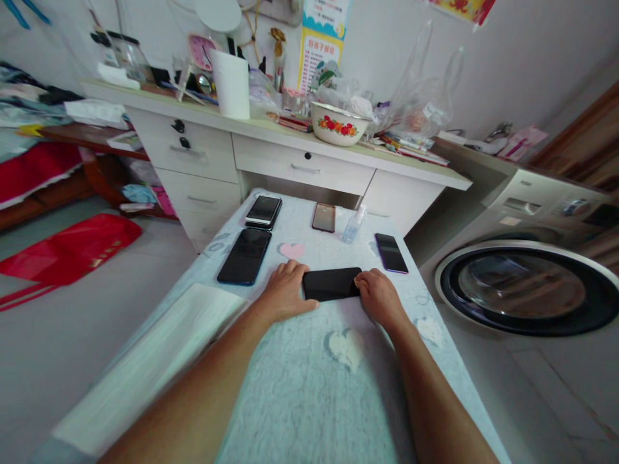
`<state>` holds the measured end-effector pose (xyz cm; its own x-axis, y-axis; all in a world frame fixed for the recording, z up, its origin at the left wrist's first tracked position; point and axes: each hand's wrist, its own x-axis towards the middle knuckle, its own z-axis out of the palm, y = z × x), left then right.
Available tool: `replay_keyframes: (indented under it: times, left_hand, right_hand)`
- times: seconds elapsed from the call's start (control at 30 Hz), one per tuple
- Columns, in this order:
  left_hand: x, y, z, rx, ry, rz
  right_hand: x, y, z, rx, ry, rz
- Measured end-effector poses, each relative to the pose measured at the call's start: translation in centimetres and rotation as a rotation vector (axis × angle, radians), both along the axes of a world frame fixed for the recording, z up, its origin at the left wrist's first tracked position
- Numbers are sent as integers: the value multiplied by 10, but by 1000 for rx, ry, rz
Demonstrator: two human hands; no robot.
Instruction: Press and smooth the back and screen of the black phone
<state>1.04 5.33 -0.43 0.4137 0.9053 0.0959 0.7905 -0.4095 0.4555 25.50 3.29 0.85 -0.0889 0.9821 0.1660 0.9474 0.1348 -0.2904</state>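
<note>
The left hand (287, 293), thumb and fingers spread, braces one short end of a flat black rectangular smartphone (331, 284) lying sideways on the pale blue, heart-patterned tabletop (309, 386); the right hand (381, 296) has its fingers bunched at the other end — whether it truly pinches the corner, one cannot tell. The phone looks light, stiff and slick, its glass probably fragile — best held by its edges, clear of the screen.

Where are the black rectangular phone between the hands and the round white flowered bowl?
Black rectangular phone (332, 285): head view, middle of its upper face.
Round white flowered bowl (337, 127): head view, front wall.
</note>
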Motion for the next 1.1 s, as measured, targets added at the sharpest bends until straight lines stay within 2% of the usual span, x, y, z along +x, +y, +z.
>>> replay_keyframes:
  times: [0.27,0.8,1.1]
  left_hand:
    - [1,0,-2,31,4,11]
    - [3,-1,-2,66,1,30]
    - [4,0,-2,65,3,40]
  right_hand:
    - [-8,-3,0,25,8,13]
    - [-43,-13,9,15,-53,154]
    - [-41,-10,6,50,-78,132]
